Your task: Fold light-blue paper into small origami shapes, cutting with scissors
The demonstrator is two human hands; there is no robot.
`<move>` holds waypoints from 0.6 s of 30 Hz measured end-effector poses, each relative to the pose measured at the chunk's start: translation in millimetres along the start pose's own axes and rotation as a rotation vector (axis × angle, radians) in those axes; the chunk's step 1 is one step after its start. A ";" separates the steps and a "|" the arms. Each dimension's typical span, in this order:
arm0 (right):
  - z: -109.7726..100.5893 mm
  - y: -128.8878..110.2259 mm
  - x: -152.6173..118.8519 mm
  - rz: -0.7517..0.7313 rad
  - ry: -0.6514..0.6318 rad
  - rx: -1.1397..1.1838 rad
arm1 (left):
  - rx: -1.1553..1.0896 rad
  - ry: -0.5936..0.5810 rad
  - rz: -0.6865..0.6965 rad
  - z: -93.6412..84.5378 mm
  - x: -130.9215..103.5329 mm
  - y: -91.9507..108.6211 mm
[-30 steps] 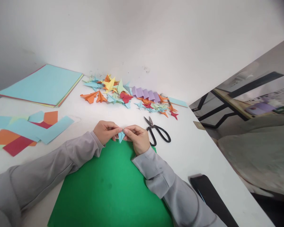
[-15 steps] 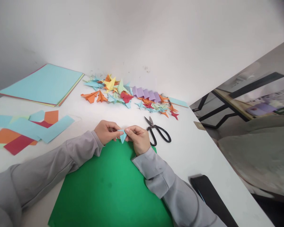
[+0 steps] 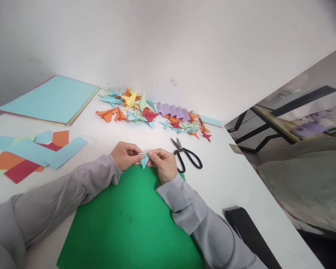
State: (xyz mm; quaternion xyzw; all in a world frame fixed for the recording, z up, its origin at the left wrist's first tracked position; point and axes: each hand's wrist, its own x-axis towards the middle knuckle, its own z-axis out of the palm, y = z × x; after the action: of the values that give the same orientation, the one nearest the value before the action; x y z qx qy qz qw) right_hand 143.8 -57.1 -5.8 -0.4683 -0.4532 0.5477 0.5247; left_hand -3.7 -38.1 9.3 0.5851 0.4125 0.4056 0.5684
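Note:
A small folded light-blue paper (image 3: 144,160), pointed at its lower end, is pinched between both hands above the far edge of a green sheet (image 3: 123,220). My left hand (image 3: 126,156) grips its left side with thumb and fingers. On its right side, my right hand (image 3: 164,163) has its thumb and forefinger closed on the paper. Black-handled scissors (image 3: 184,154) lie with blades a little apart, just right of my right hand.
Colourful folded paper pieces (image 3: 130,100) lie along the wall, beside a purple pleated strip (image 3: 172,111). Large coloured sheets (image 3: 53,99) are stacked at the back left. Loose paper strips (image 3: 30,149) lie at left. A black flat object (image 3: 249,233) is at the lower right.
The folded light-blue paper has shifted very slightly left and up between my fingers. Both hands keep their grip and nearly the same place.

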 end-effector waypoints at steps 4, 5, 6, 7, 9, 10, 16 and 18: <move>-0.1 -0.3 -0.5 -0.031 -0.012 -0.062 | 0.019 0.006 -0.005 1.2 -1.1 -0.5; -0.2 -0.3 -0.6 -0.043 -0.014 -0.075 | 0.025 0.005 -0.006 1.5 -1.5 -0.3; -0.4 -0.3 -0.7 -0.055 -0.015 -0.087 | 0.030 0.000 -0.006 1.7 -1.8 0.2; -0.6 -0.3 -0.8 -0.064 -0.015 -0.095 | 0.032 -0.008 -0.004 1.8 -2.1 1.0; -1.1 -0.2 -1.0 -0.076 -0.015 -0.107 | 0.024 -0.025 0.001 1.8 -2.5 2.8; -1.2 -0.1 -1.1 -0.078 -0.016 -0.108 | 0.019 -0.033 0.003 1.7 -2.6 3.6; -0.1 0.1 -2.0 -0.075 -0.020 -0.053 | -0.003 -0.070 -0.005 0.7 -2.3 5.1; 0.6 -0.3 -2.3 -0.094 -0.040 -0.080 | 0.000 -0.086 -0.012 0.5 -2.1 4.5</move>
State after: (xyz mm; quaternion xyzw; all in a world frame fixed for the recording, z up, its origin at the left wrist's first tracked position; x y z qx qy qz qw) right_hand 143.3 -59.3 -5.3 -0.4562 -0.5067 0.5129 0.5217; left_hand -3.8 -40.3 13.7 0.5994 0.3911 0.3769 0.5880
